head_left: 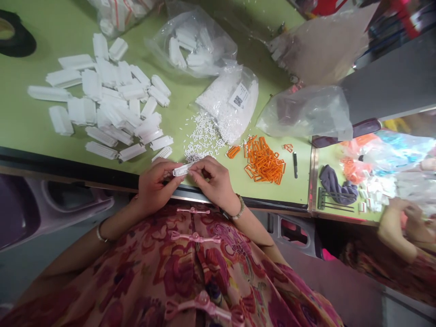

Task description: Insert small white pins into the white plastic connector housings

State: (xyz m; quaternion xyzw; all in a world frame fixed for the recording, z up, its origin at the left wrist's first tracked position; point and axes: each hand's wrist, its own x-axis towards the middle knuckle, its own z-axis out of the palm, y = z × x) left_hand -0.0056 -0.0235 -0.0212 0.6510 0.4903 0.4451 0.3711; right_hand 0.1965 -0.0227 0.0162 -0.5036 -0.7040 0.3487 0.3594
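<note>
At the front edge of the green table, my left hand (pixel 156 184) is closed on one end of a white plastic piece (pixel 180 170). The fingers of my right hand (pixel 214 178) are pinched together at the piece's other end; whether they also hold a tiny part is too small to tell. Just beyond my hands lies a spread of tiny white parts (pixel 204 135), spilling from a clear bag (pixel 235 102) with a printed label. A heap of white plastic pieces (pixel 112 97) covers the table at the left. Orange frames (pixel 265 161) are piled to the right of my right hand.
A dark pen-like tool (pixel 295 165) lies right of the orange pile. Clear bags (pixel 304 111) and a bag of white pieces (pixel 194 41) sit farther back. Black tape (pixel 17 34) is at the far left. Another person's hands (pixel 402 218) are at the adjoining table on the right.
</note>
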